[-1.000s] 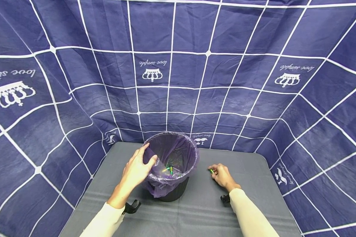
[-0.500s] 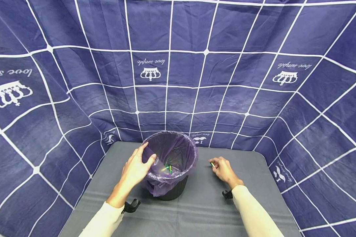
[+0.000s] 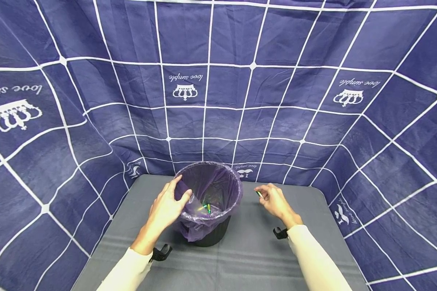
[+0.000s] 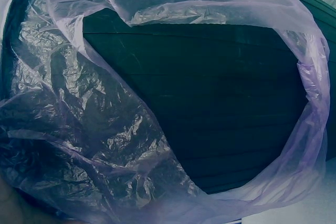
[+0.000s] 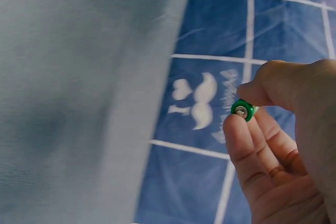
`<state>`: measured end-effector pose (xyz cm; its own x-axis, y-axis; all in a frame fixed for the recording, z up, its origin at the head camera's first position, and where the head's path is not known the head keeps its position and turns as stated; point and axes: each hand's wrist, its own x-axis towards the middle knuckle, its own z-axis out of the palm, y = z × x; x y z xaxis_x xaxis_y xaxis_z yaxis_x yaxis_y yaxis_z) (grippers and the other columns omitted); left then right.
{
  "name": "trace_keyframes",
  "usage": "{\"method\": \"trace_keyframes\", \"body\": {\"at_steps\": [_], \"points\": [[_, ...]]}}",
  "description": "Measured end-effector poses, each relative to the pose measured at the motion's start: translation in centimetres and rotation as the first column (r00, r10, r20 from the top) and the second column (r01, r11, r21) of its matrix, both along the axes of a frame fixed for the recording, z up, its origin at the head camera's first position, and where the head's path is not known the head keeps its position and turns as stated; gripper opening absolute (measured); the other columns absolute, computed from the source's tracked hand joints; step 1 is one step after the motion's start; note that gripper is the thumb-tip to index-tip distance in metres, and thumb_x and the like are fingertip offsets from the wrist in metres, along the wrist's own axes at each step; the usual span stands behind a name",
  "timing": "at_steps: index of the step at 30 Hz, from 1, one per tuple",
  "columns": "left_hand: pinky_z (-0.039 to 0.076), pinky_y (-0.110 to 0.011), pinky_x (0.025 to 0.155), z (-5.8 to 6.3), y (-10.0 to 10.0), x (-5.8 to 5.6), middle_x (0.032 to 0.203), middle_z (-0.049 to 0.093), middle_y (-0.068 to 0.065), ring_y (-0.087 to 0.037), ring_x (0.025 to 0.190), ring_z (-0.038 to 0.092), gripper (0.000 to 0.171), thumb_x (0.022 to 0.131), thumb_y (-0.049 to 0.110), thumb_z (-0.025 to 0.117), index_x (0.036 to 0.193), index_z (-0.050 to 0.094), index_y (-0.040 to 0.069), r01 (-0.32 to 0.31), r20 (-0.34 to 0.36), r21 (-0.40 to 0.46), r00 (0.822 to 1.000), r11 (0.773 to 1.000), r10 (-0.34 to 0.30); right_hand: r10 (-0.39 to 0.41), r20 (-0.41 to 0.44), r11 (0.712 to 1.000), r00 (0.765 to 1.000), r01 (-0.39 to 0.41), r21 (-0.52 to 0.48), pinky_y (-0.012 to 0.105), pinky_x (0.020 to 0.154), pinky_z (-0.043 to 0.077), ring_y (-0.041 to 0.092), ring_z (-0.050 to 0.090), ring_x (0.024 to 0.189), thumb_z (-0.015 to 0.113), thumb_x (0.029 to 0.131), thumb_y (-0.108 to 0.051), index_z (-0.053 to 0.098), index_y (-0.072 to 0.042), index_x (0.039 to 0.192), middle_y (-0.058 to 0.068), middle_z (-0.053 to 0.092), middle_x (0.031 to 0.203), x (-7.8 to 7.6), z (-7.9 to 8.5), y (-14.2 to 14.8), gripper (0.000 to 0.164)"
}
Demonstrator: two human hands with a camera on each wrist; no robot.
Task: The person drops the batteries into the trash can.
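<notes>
My right hand (image 3: 273,201) pinches a small green battery (image 3: 259,194) between thumb and fingertips, to the right of the trash can. In the right wrist view the battery (image 5: 242,109) shows end-on, a green ring around a metal terminal. With its thumb and fingers over the left rim, my left hand (image 3: 167,206) holds the black trash can (image 3: 211,236), which is lined with a purple plastic bag (image 3: 236,198). Several green-and-gold batteries (image 3: 208,208) lie inside on the liner. The left wrist view shows the bag (image 4: 315,77) folded down over the can's dark ribbed side (image 4: 210,103).
A grey cloth-covered table (image 3: 247,258) lies under everything. Blue curtains (image 3: 225,89) with white grid lines enclose it at the back and both sides. Black straps (image 3: 280,233) sit on the wrists.
My right hand has lifted and moved slightly away from me with the battery between its fingers. The left hand and the trash can stay in place.
</notes>
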<state>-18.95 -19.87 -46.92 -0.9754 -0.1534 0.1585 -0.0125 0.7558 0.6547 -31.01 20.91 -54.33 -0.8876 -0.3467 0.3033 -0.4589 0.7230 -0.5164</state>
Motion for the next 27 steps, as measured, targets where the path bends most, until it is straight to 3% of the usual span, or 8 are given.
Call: {"method": "trace_keyframes", "body": {"at_steps": [17, 22, 27], "points": [[0.052, -0.079, 0.120, -0.2, -0.1, -0.1, 0.178, 0.055, -0.017, -0.057, 0.158, 0.059, 0.076, 0.114, 0.058, 0.067, 0.180, 0.045, 0.028, 0.001, -0.005, -0.001, 1.000, 1.000, -0.001, 0.081, -0.119, 0.996, 0.990, -0.085, -0.033, 0.034, 0.080, 0.070, 0.019, 0.079, 0.088, 0.077, 0.091, 0.012, 0.086, -0.008, 0.128, 0.013, 0.073, 0.106, 1.2, 8.8, -2.3, 0.043], [0.052, -0.080, 0.119, -0.1, 0.0, 0.0, 0.178, 0.055, -0.018, -0.057, 0.158, 0.059, 0.076, 0.114, 0.058, 0.067, 0.180, 0.046, 0.028, 0.002, -0.004, 0.002, 1.000, 1.000, -0.002, 0.097, -0.159, 0.995, 0.982, -0.102, -0.022, 0.041, 0.080, 0.071, 0.019, 0.078, 0.085, 0.077, 0.092, 0.010, 0.087, -0.009, 0.127, 0.013, 0.073, 0.103, 1.6, 10.5, -3.1, 0.041], [0.051, -0.080, 0.121, -0.1, 0.0, 0.0, 0.179, 0.054, -0.018, -0.057, 0.159, 0.058, 0.076, 0.113, 0.058, 0.066, 0.179, 0.046, 0.028, -0.001, -0.001, 0.007, 1.000, 1.000, 0.001, 0.127, -0.195, 0.991, 0.973, -0.131, -0.010, 0.038, 0.078, 0.070, 0.020, 0.079, 0.082, 0.077, 0.090, 0.011, 0.086, -0.007, 0.126, 0.014, 0.072, 0.102, 1.9, 11.9, -4.2, 0.041]]}}
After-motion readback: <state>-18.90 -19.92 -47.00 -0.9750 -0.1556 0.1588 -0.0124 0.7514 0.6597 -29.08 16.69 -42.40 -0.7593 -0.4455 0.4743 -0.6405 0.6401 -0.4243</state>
